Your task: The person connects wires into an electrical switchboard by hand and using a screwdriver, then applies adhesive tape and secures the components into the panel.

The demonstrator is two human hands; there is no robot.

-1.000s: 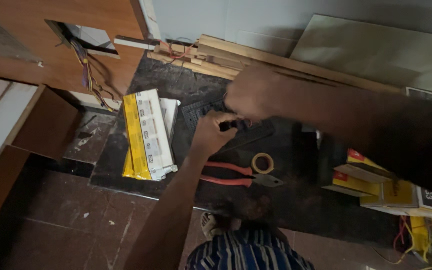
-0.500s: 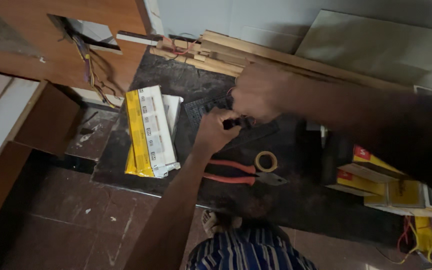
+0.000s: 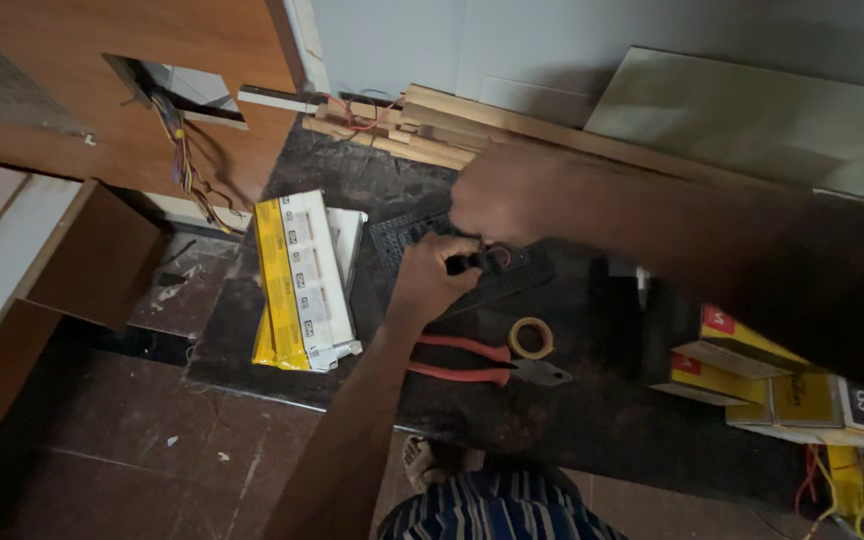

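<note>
The left hand (image 3: 437, 272) rests on a black perforated panel (image 3: 407, 228) lying on the dark stone slab (image 3: 572, 420), fingers curled and pinched around a small dark part (image 3: 479, 262) from which thin red wires emerge. The right hand (image 3: 512, 200) comes in from the right, above and just beyond the left one; it is blurred and in shadow, so whether its fingers are spread or closed cannot be told. The two hands sit close together over the right half of the panel, near the middle of the slab.

Just near of the left hand lie red-handled pliers (image 3: 472, 362), handles pointing left, jaws right. A small roll of yellow tape (image 3: 531, 338) sits beside the pliers' head. To the left, a long yellow and white carton (image 3: 302, 282) lies on the slab's left edge. At the right, several yellow and black boxes (image 3: 752, 375) are stacked.

Wooden strips (image 3: 432, 130) lie along the far edge of the slab. Far left, coloured wires (image 3: 180, 150) hang from a cut-out in a brown wooden board (image 3: 92, 100). A pale tile (image 3: 752, 120) leans at the far right.
</note>
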